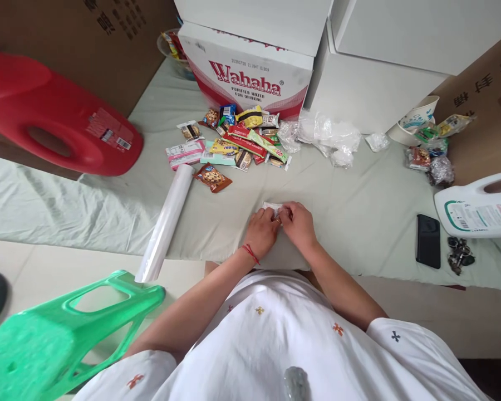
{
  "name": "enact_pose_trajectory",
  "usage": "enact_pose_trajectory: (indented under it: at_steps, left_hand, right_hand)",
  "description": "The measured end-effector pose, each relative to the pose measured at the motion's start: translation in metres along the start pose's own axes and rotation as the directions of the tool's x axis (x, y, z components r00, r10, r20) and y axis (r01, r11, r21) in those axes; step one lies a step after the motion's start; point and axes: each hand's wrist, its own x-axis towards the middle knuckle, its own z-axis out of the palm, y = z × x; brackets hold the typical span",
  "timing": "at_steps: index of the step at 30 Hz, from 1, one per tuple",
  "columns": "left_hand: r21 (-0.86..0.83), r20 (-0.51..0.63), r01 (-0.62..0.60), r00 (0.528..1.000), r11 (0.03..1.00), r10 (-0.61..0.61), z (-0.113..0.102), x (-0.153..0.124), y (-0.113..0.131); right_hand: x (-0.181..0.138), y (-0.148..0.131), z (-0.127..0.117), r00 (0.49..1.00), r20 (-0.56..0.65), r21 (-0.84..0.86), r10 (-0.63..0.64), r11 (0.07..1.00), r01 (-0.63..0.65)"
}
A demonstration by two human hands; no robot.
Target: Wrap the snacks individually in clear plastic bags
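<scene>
My left hand (261, 233), with a red cord at the wrist, has its fingers curled down on a small white packet (270, 205) lying on the green cloth. Pressed against the packet's right side is my right hand (299, 224), its thumb and fingers pinched together. Most of the packet is covered by my fingers, so its contents cannot be made out. Farther back lies a brown cookie packet (212, 177), beside a heap of wrapped snacks (246, 142) in several colours.
A white plastic roll (166, 223) overhangs the front edge at left, near a green stool (45, 328). A red jug (62, 117), a Wahaba-style printed carton (248, 75), crumpled clear plastic (329, 133), paper cups (417, 120), a phone (428, 241), keys (460, 255) and a white bottle (480, 206) surround the cloth.
</scene>
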Motion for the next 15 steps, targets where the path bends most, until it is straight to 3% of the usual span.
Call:
enact_pose_trajectory:
  at_steps: [3,6,9,11,15]
  left_hand:
    - [-0.335,-0.040,-0.023,0.999,0.942,0.010,-0.006,0.000,-0.010]
    - [-0.703,-0.035,0.020,0.997,0.711,-0.063,-0.015,-0.001,-0.020]
    - [-0.861,0.007,0.107,0.980,0.496,-0.200,-0.023,0.000,-0.022]
    - [-0.865,0.025,0.139,0.971,0.482,-0.236,-0.026,0.003,-0.019]
    - [-0.745,0.050,0.183,0.974,0.641,-0.220,-0.031,0.015,-0.014]
  right_hand:
    - [-0.014,0.005,0.009,0.990,0.010,-0.100,-0.139,0.985,0.140]
    - [-0.030,0.011,0.013,0.972,0.065,-0.122,-0.226,0.965,0.233]
    - [-0.041,0.012,0.021,0.961,0.120,-0.236,-0.250,0.933,0.272]
    - [-0.044,0.009,0.027,0.964,0.151,-0.327,-0.217,0.910,0.256]
    - [-0.048,0.007,0.037,0.967,0.145,-0.399,-0.211,0.881,0.253]
